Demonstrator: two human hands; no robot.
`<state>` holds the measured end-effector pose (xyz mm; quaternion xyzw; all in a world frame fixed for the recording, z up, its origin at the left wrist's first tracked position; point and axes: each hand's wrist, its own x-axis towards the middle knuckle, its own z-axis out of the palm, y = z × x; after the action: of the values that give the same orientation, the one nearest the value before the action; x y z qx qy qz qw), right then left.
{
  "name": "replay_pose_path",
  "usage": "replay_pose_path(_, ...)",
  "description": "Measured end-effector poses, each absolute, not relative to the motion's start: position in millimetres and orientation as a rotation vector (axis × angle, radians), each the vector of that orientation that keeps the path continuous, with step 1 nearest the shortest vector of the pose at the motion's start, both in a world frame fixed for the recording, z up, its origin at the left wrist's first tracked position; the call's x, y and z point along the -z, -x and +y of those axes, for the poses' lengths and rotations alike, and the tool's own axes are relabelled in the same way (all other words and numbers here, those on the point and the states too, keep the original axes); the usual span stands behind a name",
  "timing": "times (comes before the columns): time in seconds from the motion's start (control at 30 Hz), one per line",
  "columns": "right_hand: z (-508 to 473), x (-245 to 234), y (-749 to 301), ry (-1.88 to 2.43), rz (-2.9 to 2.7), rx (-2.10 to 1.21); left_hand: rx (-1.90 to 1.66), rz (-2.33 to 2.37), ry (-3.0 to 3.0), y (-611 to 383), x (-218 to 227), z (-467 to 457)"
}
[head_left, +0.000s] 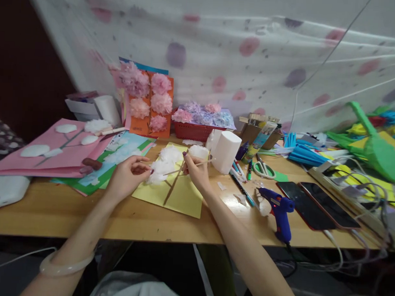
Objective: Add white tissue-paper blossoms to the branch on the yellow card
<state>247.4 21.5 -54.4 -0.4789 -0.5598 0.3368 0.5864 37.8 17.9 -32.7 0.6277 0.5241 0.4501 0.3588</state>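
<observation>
A yellow paper sheet lies on the wooden table, with white tissue flowers and thin wooden sticks on it. My left hand pinches the edge of a white tissue flower at the sheet's left side. Over the middle of the sheet, my right hand is closed on a thin wooden stick that carries a white tissue puff. A pale bangle circles my left wrist.
A blue glue gun and two dark phones lie to the right. Scissors, pens and a white tissue roll stand behind the sheet. Pink sheets with cotton shapes sit left; pink paper flowers and a red basket are at the back.
</observation>
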Motion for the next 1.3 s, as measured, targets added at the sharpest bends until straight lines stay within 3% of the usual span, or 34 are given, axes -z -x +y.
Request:
replay_pose_path(0.87,29.3,72.5,-244.1,1.089,-1.237,-0.859,-0.954,1.502,-1.934,-48.6,56.2,35.2)
replay_pose_path(1.3,21.2,69.6,-238.1,1.049,-1.327,-0.803,-1.043,1.488,-1.828,-46.0,70.6,46.0)
